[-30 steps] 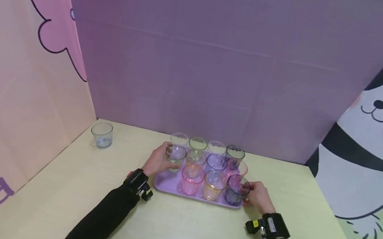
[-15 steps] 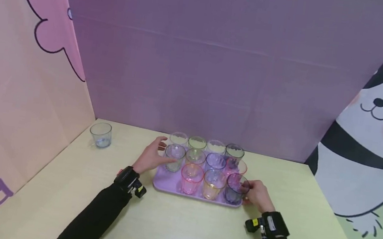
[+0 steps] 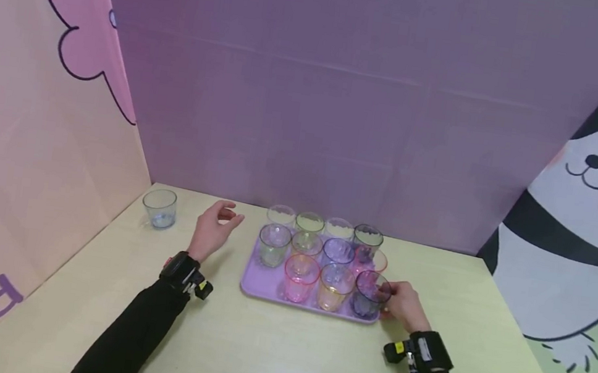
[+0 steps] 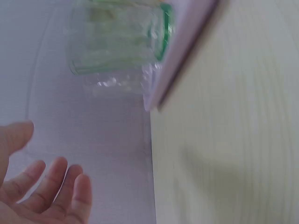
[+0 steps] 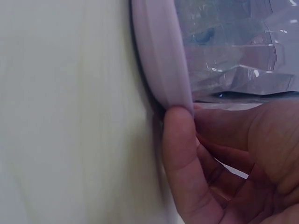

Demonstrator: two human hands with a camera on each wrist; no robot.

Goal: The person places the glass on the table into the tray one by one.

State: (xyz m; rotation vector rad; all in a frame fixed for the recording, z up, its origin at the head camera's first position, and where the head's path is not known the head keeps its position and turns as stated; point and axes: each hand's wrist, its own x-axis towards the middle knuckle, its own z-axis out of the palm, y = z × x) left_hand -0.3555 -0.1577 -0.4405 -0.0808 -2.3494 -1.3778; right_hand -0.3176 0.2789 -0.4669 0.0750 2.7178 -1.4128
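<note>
My left hand [image 3: 213, 230] is over the table between the tray and the lone glass, holding nothing, fingers loosely bent. In the left wrist view its fingers are apart from the green-tinted glass [image 4: 119, 37] at the tray's left side. My right hand [image 3: 404, 305] is at the front right corner of the lilac tray [image 3: 264, 289]; in the right wrist view its thumb and finger pinch the tray's rim [image 5: 163, 56]. Right beside those fingers stands a dark-tinted glass [image 3: 367, 304]. Rows of tinted glasses, including a pink one [image 3: 299, 286] and a yellow one [image 3: 331, 296], stand upright on the tray.
A clear bluish glass [image 3: 160, 214] stands alone at the back left of the pale table [image 3: 267, 357]. A purple cloth wall [image 3: 309, 101] rises behind, with printed panels at the left and right.
My left hand has let go of the green-tinted glass at the tray's left and moved left, away from the tray. My right hand has stayed at the tray's corner.
</note>
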